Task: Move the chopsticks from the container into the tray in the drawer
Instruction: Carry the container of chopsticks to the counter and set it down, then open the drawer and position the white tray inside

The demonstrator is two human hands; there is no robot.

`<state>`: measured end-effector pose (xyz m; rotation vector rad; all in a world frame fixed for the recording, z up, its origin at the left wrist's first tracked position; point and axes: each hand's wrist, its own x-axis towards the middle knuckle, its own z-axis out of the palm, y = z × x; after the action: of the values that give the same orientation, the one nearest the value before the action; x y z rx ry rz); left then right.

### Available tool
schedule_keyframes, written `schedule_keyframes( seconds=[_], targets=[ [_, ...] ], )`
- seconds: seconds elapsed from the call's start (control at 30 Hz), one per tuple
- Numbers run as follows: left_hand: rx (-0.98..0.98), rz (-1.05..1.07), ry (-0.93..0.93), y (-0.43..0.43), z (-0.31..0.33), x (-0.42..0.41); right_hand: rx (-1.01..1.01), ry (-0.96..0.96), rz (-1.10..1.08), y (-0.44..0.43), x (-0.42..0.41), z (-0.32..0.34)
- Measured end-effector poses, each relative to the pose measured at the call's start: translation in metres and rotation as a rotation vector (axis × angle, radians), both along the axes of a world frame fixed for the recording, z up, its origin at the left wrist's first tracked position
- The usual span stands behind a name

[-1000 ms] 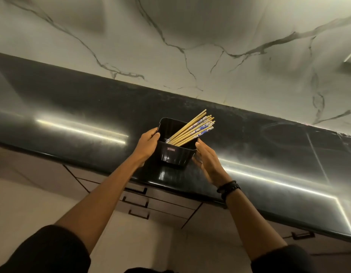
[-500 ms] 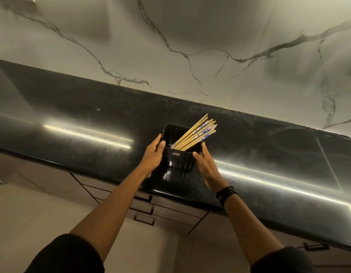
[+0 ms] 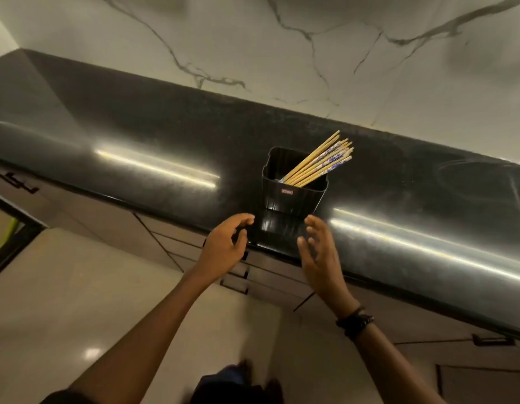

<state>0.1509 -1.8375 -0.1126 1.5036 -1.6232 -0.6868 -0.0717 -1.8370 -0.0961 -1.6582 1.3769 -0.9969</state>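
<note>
The left hand (image 3: pixel 224 246) hovers with its grip apart, fingers loosely curled on nothing. Just beyond and between both grips, a black container (image 3: pixel 291 199) stands on the dark table (image 3: pixel 165 135). Chopsticks (image 3: pixel 320 163) lean right inside it, and its small red label (image 3: pixel 287 191) is unreadable. The right hand (image 3: pixel 317 252), grip also apart, hovers above drawers (image 3: pixel 261 277).

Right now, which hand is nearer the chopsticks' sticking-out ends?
Right. The right hand is below the chopsticks, on the side they lean toward; the left hand is below and left, across the container. Neither touches them.
</note>
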Motion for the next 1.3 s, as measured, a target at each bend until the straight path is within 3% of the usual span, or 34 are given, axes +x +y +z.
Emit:
schedule_keyframes(
  seconds=[0.2, 0.33, 0.53, 0.7, 0.83, 0.97, 1.3],
  targets=[
    [0.147, -0.084, -0.297, 0.035, -0.054, 0.039, 0.055, 0.244, 0.271, 0.054, 0.034, -0.054],
    [0.217, -0.126, -0.420, 0.013, -0.096, 0.057, 0.154, 0.335, 0.224, 0.047, 0.051, -0.081],
    [0.216, -0.093, -0.576, -0.016, -0.157, 0.067, 0.124, 0.398, 0.088, 0.040, 0.073, -0.120],
    [0.071, 0.078, -0.520, -0.023, -0.180, 0.063, 0.015, 0.424, -0.020, 0.033, 0.083, -0.148],
    [0.087, 0.207, -0.430, -0.023, -0.197, 0.057, -0.158, 0.331, -0.100, 0.028, 0.093, -0.180],
    [-0.172, 0.228, -0.345, -0.021, -0.213, 0.058, -0.385, 0.350, -0.166, 0.022, 0.097, -0.201],
    [-0.205, 0.161, -0.352, 0.021, -0.213, 0.062, -0.565, 0.556, -0.312, 0.068, 0.074, -0.192]
  ],
)
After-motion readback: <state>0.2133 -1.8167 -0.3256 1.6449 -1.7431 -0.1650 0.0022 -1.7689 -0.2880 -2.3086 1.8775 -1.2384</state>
